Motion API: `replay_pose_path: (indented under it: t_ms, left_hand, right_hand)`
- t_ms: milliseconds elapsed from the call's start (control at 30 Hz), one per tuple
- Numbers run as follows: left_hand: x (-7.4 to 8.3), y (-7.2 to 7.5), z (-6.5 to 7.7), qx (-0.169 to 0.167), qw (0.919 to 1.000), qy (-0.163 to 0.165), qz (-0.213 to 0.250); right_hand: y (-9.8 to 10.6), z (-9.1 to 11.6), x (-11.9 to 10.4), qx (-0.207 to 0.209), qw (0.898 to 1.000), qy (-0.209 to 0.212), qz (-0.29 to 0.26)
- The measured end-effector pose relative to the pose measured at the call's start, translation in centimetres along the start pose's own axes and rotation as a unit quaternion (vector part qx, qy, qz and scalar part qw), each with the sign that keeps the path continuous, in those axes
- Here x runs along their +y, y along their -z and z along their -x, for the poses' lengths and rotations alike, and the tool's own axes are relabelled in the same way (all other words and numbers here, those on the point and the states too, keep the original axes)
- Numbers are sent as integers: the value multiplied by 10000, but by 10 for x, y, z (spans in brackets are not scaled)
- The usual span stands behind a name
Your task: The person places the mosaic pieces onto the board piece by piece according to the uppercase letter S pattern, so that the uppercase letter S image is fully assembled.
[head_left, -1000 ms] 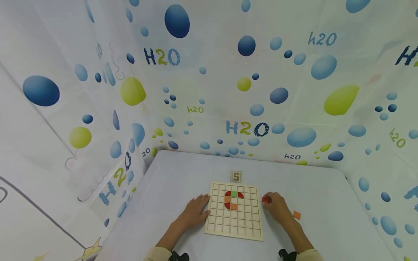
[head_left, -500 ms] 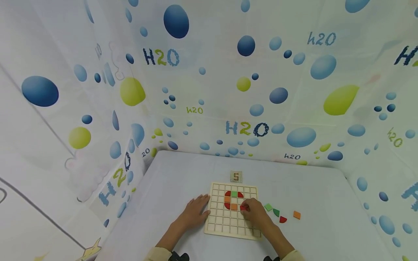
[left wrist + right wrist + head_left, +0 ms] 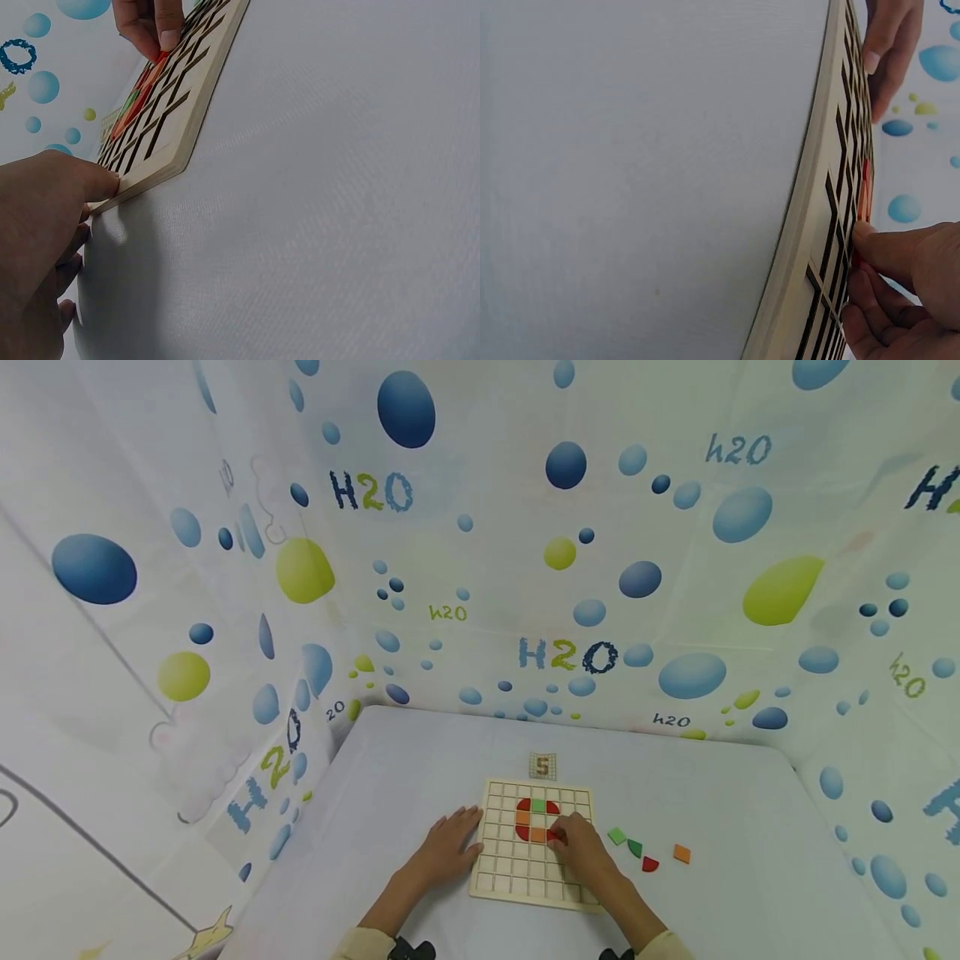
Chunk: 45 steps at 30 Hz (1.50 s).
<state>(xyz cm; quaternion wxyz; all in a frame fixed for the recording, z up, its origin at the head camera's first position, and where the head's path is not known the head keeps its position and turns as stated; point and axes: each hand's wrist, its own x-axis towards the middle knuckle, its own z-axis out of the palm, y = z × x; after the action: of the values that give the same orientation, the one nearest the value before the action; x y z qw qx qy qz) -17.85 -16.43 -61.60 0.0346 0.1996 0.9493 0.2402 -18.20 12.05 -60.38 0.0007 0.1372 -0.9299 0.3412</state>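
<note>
A wooden grid board lies on the table, with red, orange and green tiles set in its upper cells. My right hand is over the board's right half and pinches a red quarter-round tile between thumb and fingers. That tile sits at the cell just right of an orange square tile. In the right wrist view the thumb and fingertips are right down at the grid, covering most of the red piece. My left hand rests along the board's left edge with its fingers extended, its thumb touching the rim.
Right of the board lie a light green square tile, a dark green quarter-round tile, a red quarter-round tile and an orange square tile. A small card with an S-like figure lies behind the board. A printed curtain surrounds the table.
My right hand has carried the red quarter-round tile leftward from beside the board onto the grid, then shifted slightly further left against the orange tile. The left hand has stayed still.
</note>
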Motion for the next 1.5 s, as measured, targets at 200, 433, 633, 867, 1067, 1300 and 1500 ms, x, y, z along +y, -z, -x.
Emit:
replay_pose_path:
  t_ms: [200, 433, 633, 867, 1067, 1300, 1500]
  left_hand:
    - [-2, -1, -2, -3, 10000, -27, -27]
    - [-4, -4, -2, -63, 10000, 34, -21]
    - [-3, -3, -2, -43, 10000, 65, -34]
    - [-6, -4, -4, -53, 10000, 52, -40]
    - [-5, -3, -3, -67, 10000, 38, 31]
    - [-4, -2, -4, -62, 10000, 29, -5]
    - [-4, -3, -4, -69, 10000, 67, -12]
  right_hand:
    - [0, 1, -1, 40, 9999, -58, -138]
    - [1, 3, -2, 6, 10000, -71, 48]
    - [0, 3, 1, -93, 9998, 38, 197]
    - [-1, 3, 2, -76, 9999, 69, 97]
    - [-1, 1, 3, -124, 9998, 121, -13]
    - [12, 3, 4, -89, 9998, 49, -185]
    - [36, 4, 24, 215, 9993, -231, -221]
